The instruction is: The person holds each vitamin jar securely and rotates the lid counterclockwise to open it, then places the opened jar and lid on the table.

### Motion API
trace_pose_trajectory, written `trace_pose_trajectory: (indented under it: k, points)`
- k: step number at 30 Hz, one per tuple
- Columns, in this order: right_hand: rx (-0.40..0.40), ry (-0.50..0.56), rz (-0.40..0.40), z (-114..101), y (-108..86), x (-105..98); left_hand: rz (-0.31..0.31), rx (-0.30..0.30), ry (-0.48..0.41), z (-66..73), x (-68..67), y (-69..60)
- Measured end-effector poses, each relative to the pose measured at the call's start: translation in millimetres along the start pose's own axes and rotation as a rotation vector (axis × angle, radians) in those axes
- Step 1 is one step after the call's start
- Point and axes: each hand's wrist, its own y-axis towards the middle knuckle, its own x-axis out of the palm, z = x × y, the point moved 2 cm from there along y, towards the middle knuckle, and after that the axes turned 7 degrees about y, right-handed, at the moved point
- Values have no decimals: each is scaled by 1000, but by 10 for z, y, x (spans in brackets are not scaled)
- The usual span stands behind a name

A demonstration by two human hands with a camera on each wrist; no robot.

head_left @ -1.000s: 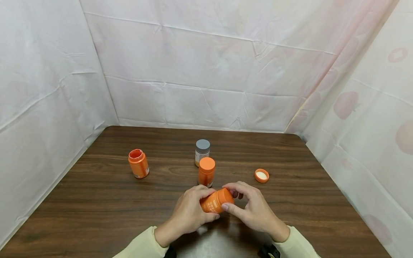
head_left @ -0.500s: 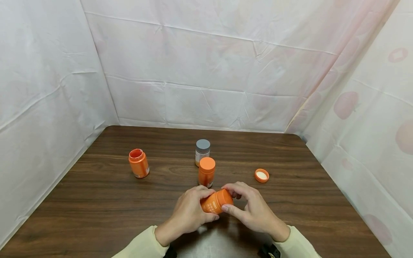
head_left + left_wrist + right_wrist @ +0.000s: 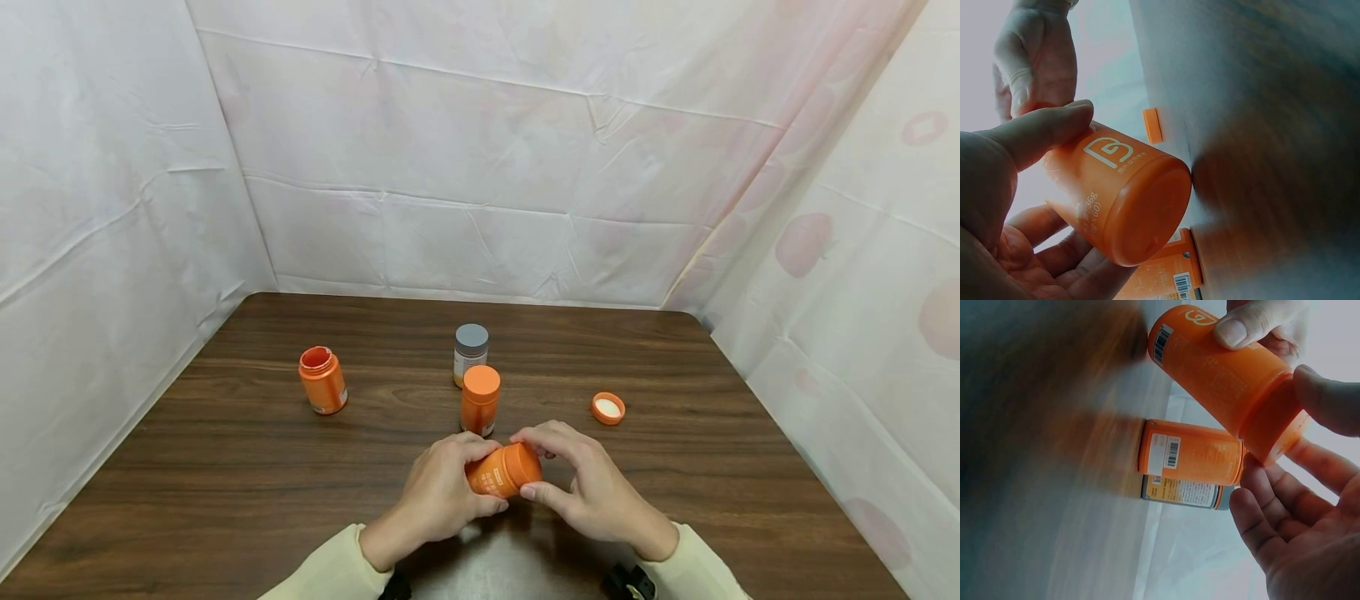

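An orange bottle with an orange cap lies tilted between the two hands, its cap end to the right. The left hand grips the bottle's body, thumb on one side and fingers on the other. At the cap, the right hand pinches with its thumb and a finger; its other fingers are spread beneath in the right wrist view. Just behind the left hand stands a second capped orange bottle.
Behind the second bottle stands a grey-capped bottle. An uncapped orange bottle is at the left of the brown table. To the right lies an orange cap, its white inside up. White curtains surround the table.
The right hand's thumb and fingers have shifted slightly around the cap. The held bottle's cap end has moved slightly left and toward the body. The left hand has barely moved.
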Motion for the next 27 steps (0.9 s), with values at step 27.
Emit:
trace_pose_trajectory:
  k: [27]
  points:
    - [49,-19,40,-7,-8,-23,-17,-32,24,-2,-17,-4]
